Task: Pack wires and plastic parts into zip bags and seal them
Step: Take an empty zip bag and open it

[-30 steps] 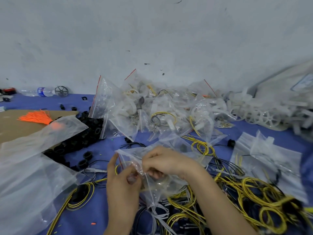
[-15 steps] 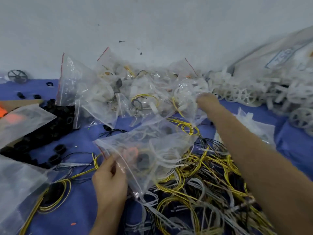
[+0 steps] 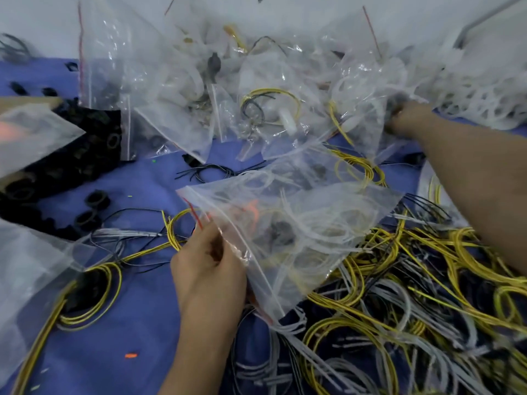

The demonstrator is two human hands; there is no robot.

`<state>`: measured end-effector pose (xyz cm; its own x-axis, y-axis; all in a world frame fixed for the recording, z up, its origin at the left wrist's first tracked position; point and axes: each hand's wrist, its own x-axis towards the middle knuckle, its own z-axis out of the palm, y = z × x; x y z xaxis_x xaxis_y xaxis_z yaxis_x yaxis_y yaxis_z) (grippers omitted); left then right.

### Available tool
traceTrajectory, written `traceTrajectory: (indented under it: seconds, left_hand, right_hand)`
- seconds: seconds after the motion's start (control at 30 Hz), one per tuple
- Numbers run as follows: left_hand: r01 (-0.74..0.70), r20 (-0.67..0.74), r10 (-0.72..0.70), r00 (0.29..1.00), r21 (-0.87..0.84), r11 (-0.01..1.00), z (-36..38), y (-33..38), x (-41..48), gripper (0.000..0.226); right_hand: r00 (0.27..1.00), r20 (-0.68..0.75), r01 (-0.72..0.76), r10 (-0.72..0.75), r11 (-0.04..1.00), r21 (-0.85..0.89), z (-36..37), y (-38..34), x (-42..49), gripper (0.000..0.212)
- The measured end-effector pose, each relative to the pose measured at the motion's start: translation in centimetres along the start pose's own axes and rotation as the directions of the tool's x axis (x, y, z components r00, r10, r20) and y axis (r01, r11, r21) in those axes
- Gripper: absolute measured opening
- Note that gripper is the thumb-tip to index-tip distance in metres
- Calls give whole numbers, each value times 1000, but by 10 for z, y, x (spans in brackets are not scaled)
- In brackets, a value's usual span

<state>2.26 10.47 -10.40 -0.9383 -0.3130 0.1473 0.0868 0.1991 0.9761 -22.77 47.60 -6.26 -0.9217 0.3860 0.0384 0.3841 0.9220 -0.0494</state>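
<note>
Left hand (image 3: 211, 269) has the zip bag (image 3: 299, 232) by its mouth, thumb and fingers pinching the open edge close to the red strip, so the bag juts out to the hand's right, lifted above the tangle on the table. Through the clear plastic you can make out pale strands and a dark lump (what the lump is, I can't say from here). Right hand (image 3: 405, 118) is stretched to the back right, at the foot of the heap of white plastic parts (image 3: 473, 84). It is blurred, and I cannot tell whether its fingers are closed on anything. Under and to the right of the held bag lies a thick mess of yellow wires (image 3: 379, 283) mixed with grey and black ones, covering the near right of the blue cloth (image 3: 128, 323). Against the wall behind stands a heap of filled bags (image 3: 185, 81), some with red strips along their tops. Black rings (image 3: 65, 158) are piled at the left, a few loose ones just beside them, and a big clear bag (image 3: 31, 269) lies at the near left edge. A thin black wire (image 3: 214, 171) loops on the cloth between the filled bags and the held one.
</note>
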Motion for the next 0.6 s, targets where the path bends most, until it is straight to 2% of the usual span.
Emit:
traceTrajectory:
  seconds: [0.1, 0.17, 0.23, 0.33, 0.4, 0.47, 0.5, 0.53, 0.57, 0.6]
  left_hand:
    - [-33, -20, 34, 999, 30, 999, 0, 1, -1, 17]
    - [-15, -13, 15, 1000, 42, 999, -1, 2, 0, 17]
    - [10, 11, -10, 1000, 26, 1000, -2, 3, 2, 17]
    - [-23, -11, 24, 1000, 86, 996, -2, 2, 4, 20]
    - [-70, -44, 77, 996, 144, 987, -3, 2, 5, 20]
    - [-87, -52, 94, 994, 128, 988, -3, 4, 5, 20]
    - [-90, -45, 95, 994, 104, 991, -3, 6, 3, 20]
    - [-77, -40, 81, 996, 91, 993, -4, 8, 2, 19]
    - [-95, -34, 98, 995, 84, 992, -4, 11, 1, 19]
    - [-138, -33, 140, 990, 71, 988, -4, 14, -1, 19]
  right_hand:
    - [994, -94, -51, 50, 999, -3, 1, -2, -2, 38]
    - [998, -63, 22, -19, 999, 37, 4, -5, -10, 34]
    - [993, -69, 103, -93, 982, 160, 0, -11, -24, 26]
    - [983, -183, 76, -10, 930, 358, -6, -12, -45, 20]
    - [958, -261, 36, 117, 857, 514, -17, -14, -65, 12]
    - [900, -344, 57, 268, 709, 702, -40, -16, -92, 12]
    - [889, -320, 58, 327, 612, 789, -54, -17, -105, 11]
    - [902, -218, 23, 371, 466, 885, -69, -19, -120, 9]
    - [929, -92, -22, 358, 304, 952, -83, -19, -135, 16]
    - [958, 76, -104, 277, 86, 991, -98, -21, -152, 26]
